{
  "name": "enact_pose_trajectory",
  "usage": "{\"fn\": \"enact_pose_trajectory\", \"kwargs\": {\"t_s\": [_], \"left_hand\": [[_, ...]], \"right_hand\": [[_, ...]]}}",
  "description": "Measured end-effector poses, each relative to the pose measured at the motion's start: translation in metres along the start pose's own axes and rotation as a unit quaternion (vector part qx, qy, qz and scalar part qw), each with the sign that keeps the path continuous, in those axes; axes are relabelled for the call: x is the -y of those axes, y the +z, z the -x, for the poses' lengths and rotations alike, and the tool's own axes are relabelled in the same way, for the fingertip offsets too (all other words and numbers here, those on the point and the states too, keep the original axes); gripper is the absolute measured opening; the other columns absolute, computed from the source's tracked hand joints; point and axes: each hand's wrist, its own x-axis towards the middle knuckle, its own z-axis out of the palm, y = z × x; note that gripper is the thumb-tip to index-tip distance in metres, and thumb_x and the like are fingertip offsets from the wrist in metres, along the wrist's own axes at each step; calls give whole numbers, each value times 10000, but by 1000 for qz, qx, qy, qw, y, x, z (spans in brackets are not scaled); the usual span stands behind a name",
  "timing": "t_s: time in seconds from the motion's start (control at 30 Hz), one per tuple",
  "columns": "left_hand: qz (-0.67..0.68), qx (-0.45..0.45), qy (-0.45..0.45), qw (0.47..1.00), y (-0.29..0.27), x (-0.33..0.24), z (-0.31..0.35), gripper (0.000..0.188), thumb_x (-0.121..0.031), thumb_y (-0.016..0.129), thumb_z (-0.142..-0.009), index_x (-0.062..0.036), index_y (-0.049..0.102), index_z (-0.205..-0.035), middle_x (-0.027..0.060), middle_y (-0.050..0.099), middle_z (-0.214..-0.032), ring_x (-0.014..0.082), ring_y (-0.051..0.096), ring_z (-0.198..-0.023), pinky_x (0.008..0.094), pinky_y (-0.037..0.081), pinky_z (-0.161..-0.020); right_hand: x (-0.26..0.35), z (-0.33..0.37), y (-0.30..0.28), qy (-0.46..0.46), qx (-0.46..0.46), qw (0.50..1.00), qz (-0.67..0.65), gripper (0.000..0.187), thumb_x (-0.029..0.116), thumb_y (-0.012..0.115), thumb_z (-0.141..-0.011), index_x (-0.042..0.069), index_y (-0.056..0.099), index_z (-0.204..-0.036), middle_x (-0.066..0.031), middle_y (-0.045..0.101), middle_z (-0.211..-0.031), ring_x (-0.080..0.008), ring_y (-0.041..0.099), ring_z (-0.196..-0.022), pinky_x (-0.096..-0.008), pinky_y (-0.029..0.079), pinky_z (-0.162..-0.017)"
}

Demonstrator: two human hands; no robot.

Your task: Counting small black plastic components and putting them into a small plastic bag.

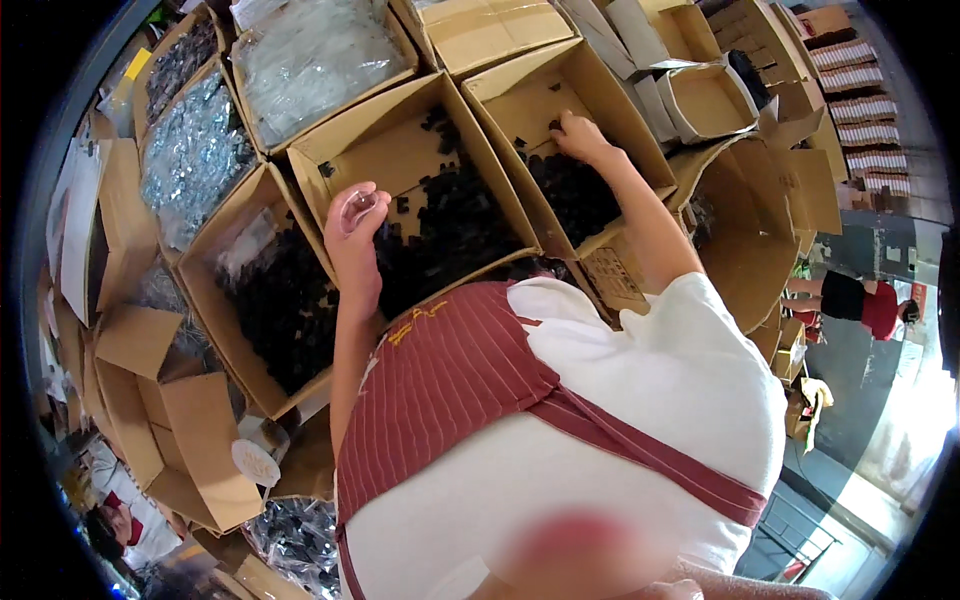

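Observation:
My left hand is closed around a small clear plastic piece, rounded and cup-like; its exact kind I cannot make out. It is held above the left part of the middle cardboard box, where small black pieces lie heaped toward the near right side. Over in the cardboard box to its right, my right hand has its fingertips pinched together on a small black piece. More black pieces are piled below that hand, toward the near end of the box.
Left of the middle box, another box holds black pieces and clear plastic. Beyond it are bags of clear parts and bluish shiny packets. An open round-sided carton stands on the right. Other people are farther off.

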Motion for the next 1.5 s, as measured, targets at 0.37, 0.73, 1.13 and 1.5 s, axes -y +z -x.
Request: {"fn": "enact_pose_trajectory", "kwargs": {"t_s": [0.37,0.73,1.13,1.5], "left_hand": [[0,3,-12,1000,-1,-1,1,330,-104,693,-842,14,616,-1140,99,674,-1019,188,628,-1009,306,465,-931],[-1,33,-38,999,6,-2,2,273,-40,661,-823,-1,623,-1090,78,653,-1003,173,623,-995,288,469,-905],[1,25,-36,999,6,-6,3,271,-22,661,-823,-1,623,-1090,66,635,-1003,164,622,-985,277,470,-891],[-17,49,-12,999,6,0,5,286,-77,662,-861,1,610,-1131,77,659,-1006,167,608,-984,297,453,-913]], "right_hand": [[22,16,-42,149,114,833,-520,337,231,603,-885,23,570,-1148,-170,661,-925,-255,611,-722,-336,500,-635],[145,69,-101,-30,197,407,-892,645,377,495,-980,-132,377,-1359,-297,445,-1369,-396,478,-1284,-434,424,-1105],[117,52,-95,69,103,644,-755,212,279,545,-988,71,585,-1002,26,462,-723,-57,371,-559,-207,247,-435],[53,-13,8,-3,-22,999,44,401,406,566,-890,25,672,-956,-231,682,-954,-409,654,-916,-502,524,-808]]}}
